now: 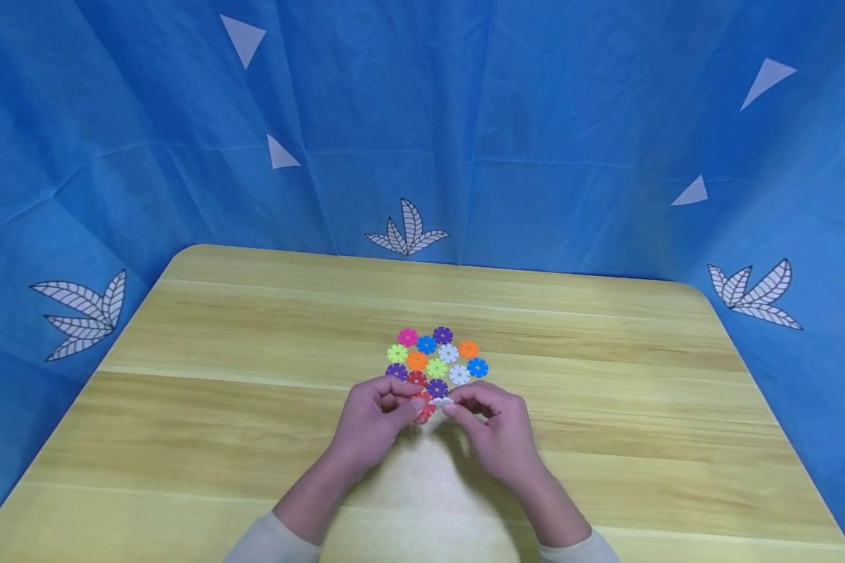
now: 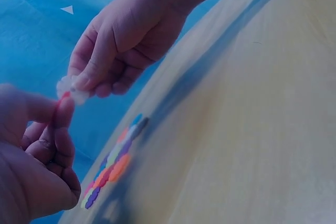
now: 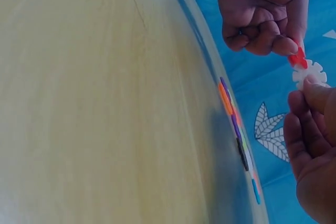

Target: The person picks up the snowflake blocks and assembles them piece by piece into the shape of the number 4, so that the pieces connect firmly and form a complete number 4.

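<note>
My left hand (image 1: pixel 369 422) pinches a red notched plastic disc (image 1: pixel 424 410) between thumb and fingertips. In my right hand (image 1: pixel 496 428) a white notched disc (image 3: pixel 310 73) is pinched by thumb and forefinger. The two discs meet edge to edge, set crosswise, as the right wrist view shows; how deep their slots engage I cannot tell. Both hands are raised over the tabletop. Just beyond them lies a flat cluster of similar discs, among them a purple one (image 1: pixel 436 389), a dark red one (image 1: pixel 416 379) and a yellow-green one (image 1: pixel 437 367).
The cluster also has white, blue, pink and orange discs, with an orange disc (image 1: pixel 469 349) and a blue disc (image 1: pixel 477 367) at its right side. Under everything is a wood-grain table (image 1: pixel 641 407). Behind it hangs a blue curtain (image 1: pixel 535 117) with leaf and triangle prints.
</note>
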Motion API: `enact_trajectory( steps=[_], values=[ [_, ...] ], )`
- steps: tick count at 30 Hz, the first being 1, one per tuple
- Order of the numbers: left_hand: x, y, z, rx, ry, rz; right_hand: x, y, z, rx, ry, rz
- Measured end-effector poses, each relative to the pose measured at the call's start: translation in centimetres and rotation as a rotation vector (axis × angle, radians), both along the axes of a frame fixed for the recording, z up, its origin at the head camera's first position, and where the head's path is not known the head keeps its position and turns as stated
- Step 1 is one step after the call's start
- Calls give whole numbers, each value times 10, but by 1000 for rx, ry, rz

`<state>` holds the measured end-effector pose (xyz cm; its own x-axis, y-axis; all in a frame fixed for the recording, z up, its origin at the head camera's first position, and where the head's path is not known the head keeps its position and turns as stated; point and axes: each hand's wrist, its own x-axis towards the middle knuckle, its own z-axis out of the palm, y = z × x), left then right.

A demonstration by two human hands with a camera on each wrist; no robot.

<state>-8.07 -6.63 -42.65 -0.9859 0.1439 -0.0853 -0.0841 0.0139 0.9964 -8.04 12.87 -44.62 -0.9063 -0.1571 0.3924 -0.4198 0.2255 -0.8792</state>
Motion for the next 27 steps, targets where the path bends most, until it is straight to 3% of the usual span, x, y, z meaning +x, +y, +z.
enact_trajectory(
  steps=[5,12,27],
  values=[
    [1,-1,-1,-33,15,-9,-1,-1,-1,2,-53,-22],
    [1,-5,-1,-30,7,-27,-2,-7,-2,-42,-57,-30],
    [-2,-13,-4,-69,101,-21,-5,-14,2,-104,-127,-8]
  ],
)
